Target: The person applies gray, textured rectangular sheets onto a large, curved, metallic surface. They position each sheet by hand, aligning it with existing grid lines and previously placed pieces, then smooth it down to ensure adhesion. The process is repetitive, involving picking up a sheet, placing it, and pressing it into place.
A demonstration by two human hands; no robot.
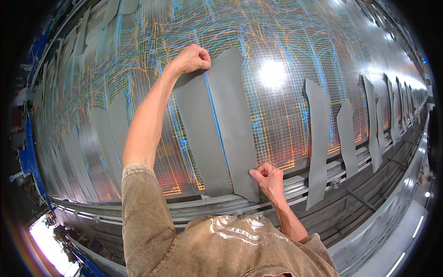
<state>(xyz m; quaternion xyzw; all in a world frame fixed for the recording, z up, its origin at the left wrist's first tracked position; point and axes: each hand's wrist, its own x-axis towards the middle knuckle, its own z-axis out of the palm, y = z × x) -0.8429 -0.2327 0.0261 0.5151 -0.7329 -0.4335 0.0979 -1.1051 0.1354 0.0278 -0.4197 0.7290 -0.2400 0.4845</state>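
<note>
Two long grey cut panels with a fine grid texture lie side by side before me, the left panel (pixel 203 138) and the right panel (pixel 236 120). Between them runs a narrow gap with a blue line showing. My left hand (pixel 194 59) is closed in a pinch at the right panel's far left corner, above the far end of the left panel. Lower down, my right hand (pixel 270 179) pinches the right panel's near right edge with thumb and fingers. The near ends of both panels reach the metal rail at the table's front edge.
The shiny table (pixel 286 111) is covered with orange, blue and green lines. More grey pieces (pixel 318 134) lie to the right, some overhanging the front metal rail (pixel 295 182). Others (pixel 104 124) lie to the left. A bright glare sits right of centre.
</note>
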